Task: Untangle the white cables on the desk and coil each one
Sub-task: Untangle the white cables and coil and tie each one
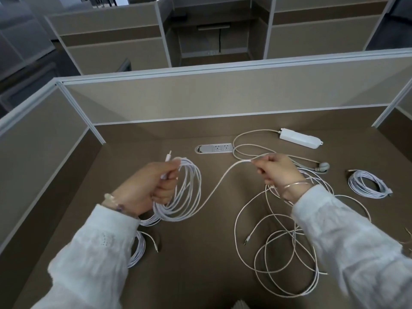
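**Left hand holds the coil, right hand feeds the free run**

Left hand (147, 186) is the anchor in what I see: its fingers are curled round a bundle of white loops, the half-made coil (182, 192), with the cable's plug end (168, 156) sticking up past the thumb. The loops hang below the fist and reach down toward the table (200, 253).

My right hand (275, 169) sits across from it, well apart, fingers pinching the same cable where it leaves the coil. Between the two hands the free run (219, 182) stretches in a shallow diagonal, low at the coil on the left and rising to the right hand's fingertips. That line is what the next wrap turns on, as I judge it: the cable's long axis runs left to right between my hands, so the right hand is the nearer one to the slack and would carry it across to the left, which only has to open a little and take in another loop.

Past the right hand the cable drops into the loose tangle (283, 248) lying on the table under my right sleeve, where several loops cross one another; I cannot tell which strand belongs to the one I hold. A snag there is the risk when I draw more length.

One finished coil (367, 182) lies at the far right, another coil (138, 248) shows partly under my left sleeve. A white power adapter (298, 138) rests near the back, beside the table's socket panel (215, 148).
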The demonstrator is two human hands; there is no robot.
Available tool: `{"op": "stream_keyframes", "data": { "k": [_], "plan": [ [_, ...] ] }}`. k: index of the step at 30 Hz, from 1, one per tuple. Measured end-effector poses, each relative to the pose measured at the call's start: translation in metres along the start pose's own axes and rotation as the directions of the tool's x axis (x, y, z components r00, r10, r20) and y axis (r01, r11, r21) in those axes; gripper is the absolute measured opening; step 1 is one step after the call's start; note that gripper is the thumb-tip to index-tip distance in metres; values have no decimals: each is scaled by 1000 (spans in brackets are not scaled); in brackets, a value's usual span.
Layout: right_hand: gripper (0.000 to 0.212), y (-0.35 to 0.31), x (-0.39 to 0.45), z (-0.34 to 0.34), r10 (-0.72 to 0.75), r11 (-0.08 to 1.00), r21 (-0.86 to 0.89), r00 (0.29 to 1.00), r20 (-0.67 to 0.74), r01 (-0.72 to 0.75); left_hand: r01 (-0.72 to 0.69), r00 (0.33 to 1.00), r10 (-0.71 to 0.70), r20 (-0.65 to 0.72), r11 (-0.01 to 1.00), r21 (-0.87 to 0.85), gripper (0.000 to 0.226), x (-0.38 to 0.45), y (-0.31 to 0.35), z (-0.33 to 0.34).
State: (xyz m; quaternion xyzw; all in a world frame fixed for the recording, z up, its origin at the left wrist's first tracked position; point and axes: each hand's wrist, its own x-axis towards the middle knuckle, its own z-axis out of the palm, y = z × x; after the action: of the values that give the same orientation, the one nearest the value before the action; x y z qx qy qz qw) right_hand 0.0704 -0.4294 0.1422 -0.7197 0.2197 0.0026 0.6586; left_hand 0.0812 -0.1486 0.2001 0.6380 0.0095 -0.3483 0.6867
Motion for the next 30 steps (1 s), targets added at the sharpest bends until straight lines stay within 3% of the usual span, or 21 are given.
{"op": "stream_keyframes", "data": {
  "k": [5, 11, 14, 17, 20, 24, 27, 30],
  "plan": [
    [21, -32, -28, 38, -122, 971, 201, 991, -47, 129, -19, 999, 21, -31, 998, 56, 39, 15, -22, 28],
    [16, -41, -80, 72, -218, 933, 303, 975, 47, 194, -78, 993, 70, -99, 993, -87, 49, 23, -26, 46],
    [22, -31, -98, 84, -297, 923, 281, 951, 85, 263, -151, 981, 137, -141, 984, -96, 49, 24, -26, 53],
    [19, -16, -101, 93, -370, 912, 209, 928, 41, 354, -244, 944, 220, -244, 967, -69, 34, 23, -26, 63],
    [23, -7, -101, 97, -394, 907, 165, 919, 6, 388, -306, 923, 265, -279, 945, -114, 38, 24, -27, 62],
    [24, 1, -100, 92, -340, 921, 257, 927, 159, 294, -320, 946, 276, -168, 871, -372, 41, 28, -19, 49],
    [20, 12, -94, 78, -347, 937, 149, 881, 322, 315, -232, 959, 283, -25, 728, -645, 39, 25, -8, 33],
    [21, 27, -84, 59, -241, 969, 66, 870, 431, 236, -126, 919, 369, 143, 615, -779, 43, 20, 2, 10]
  ]
}}
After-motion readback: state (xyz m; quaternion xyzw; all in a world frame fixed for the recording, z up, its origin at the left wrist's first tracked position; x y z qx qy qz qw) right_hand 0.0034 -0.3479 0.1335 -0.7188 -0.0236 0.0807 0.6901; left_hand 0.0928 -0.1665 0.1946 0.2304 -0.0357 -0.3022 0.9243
